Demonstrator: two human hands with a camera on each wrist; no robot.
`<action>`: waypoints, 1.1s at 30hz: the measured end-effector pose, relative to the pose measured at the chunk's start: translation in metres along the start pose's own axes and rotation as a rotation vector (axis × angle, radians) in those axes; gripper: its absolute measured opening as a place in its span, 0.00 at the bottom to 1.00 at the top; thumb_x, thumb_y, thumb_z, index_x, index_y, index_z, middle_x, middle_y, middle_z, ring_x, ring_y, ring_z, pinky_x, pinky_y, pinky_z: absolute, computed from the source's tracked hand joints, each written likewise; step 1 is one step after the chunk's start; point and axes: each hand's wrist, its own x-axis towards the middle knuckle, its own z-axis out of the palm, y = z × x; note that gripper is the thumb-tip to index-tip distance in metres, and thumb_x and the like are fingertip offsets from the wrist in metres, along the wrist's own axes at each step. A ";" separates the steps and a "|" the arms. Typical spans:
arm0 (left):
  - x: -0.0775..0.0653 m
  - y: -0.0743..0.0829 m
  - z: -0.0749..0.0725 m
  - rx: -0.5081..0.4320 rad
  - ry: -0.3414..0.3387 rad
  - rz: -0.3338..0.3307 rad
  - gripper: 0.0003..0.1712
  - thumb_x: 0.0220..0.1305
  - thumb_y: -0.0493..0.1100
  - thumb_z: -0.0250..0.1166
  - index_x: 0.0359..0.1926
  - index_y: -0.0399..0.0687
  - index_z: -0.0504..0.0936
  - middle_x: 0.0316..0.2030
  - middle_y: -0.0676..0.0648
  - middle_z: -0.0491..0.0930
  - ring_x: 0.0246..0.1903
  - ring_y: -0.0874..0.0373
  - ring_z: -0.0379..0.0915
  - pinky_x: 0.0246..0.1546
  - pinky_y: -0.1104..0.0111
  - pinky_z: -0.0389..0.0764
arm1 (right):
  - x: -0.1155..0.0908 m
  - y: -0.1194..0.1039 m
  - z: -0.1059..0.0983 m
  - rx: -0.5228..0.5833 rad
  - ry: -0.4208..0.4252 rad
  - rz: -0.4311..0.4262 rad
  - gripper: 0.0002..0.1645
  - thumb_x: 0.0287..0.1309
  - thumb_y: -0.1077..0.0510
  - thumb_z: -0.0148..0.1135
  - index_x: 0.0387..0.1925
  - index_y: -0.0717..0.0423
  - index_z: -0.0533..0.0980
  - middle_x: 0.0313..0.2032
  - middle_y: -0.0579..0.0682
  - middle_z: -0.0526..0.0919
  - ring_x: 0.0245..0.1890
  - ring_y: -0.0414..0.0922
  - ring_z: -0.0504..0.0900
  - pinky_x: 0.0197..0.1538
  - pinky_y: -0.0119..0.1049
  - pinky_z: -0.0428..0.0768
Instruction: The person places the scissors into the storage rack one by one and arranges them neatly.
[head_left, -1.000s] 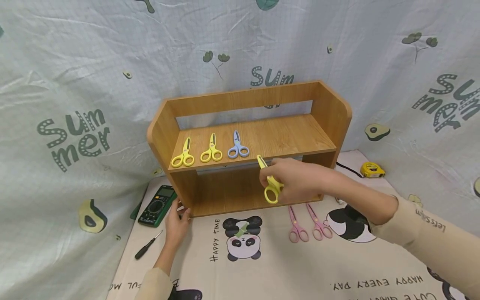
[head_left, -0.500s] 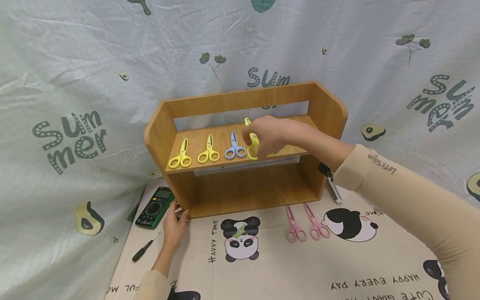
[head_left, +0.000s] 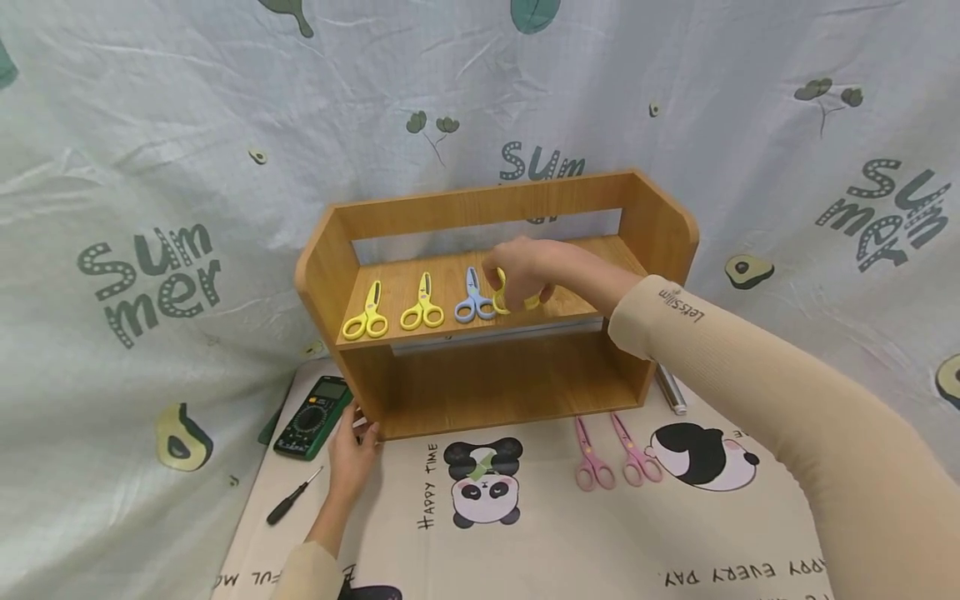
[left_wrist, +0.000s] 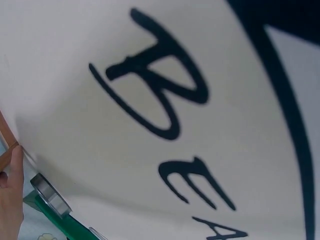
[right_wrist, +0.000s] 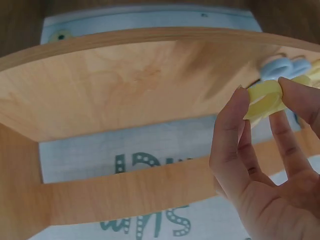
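The right hand pinches one handle loop of the held yellow scissors between thumb and finger. The held yellow scissors are at the upper board of the wooden shelf unit, just right of the blue scissors. In the head view the hand covers most of their blade section; in the right wrist view only the yellow handle area is distinguishable. Contact between these scissors and the board cannot be confirmed.

The left hand touches the lower left corner of the unit, its visible fingers extended; some fingertips are obscured by the side panel. The left wrist view shows this hand only in part, cut off by the frame edge.

Further left on the upper board lie the second yellow scissors and the leftmost yellow scissors, fully visible.

Two pink scissors lie side by side in front of the unit. A green multimeter lies beside the left hand, near the screwdriver. At right, the sleeve and side panel conceal part of a metallic object; its type cannot be determined. A silver ring-shaped object in the left wrist view is likewise unidentifiable
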 end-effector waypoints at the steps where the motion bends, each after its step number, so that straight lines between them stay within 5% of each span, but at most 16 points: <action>1: 0.000 0.000 0.000 0.002 0.005 0.003 0.34 0.77 0.33 0.58 0.79 0.47 0.60 0.68 0.30 0.72 0.60 0.35 0.79 0.43 0.60 0.92 | 0.002 0.001 0.000 0.000 -0.001 0.008 0.21 0.56 0.66 0.63 0.51 0.51 0.76 0.57 0.54 0.73 0.45 0.49 0.77 0.36 0.41 0.90; 10: 0.001 0.002 -0.002 0.010 -0.011 -0.003 0.35 0.77 0.33 0.56 0.80 0.48 0.59 0.69 0.31 0.71 0.61 0.36 0.78 0.45 0.57 0.92 | 0.014 0.007 0.005 0.022 -0.032 0.065 0.16 0.55 0.68 0.58 0.45 0.52 0.74 0.42 0.52 0.73 0.33 0.44 0.72 0.41 0.44 0.91; 33: 0.000 0.002 -0.001 0.022 -0.006 -0.011 0.35 0.78 0.33 0.56 0.80 0.48 0.57 0.70 0.31 0.71 0.61 0.36 0.78 0.47 0.55 0.91 | 0.031 0.020 0.011 0.029 -0.049 0.124 0.16 0.54 0.69 0.62 0.45 0.54 0.76 0.37 0.51 0.74 0.33 0.45 0.73 0.34 0.41 0.85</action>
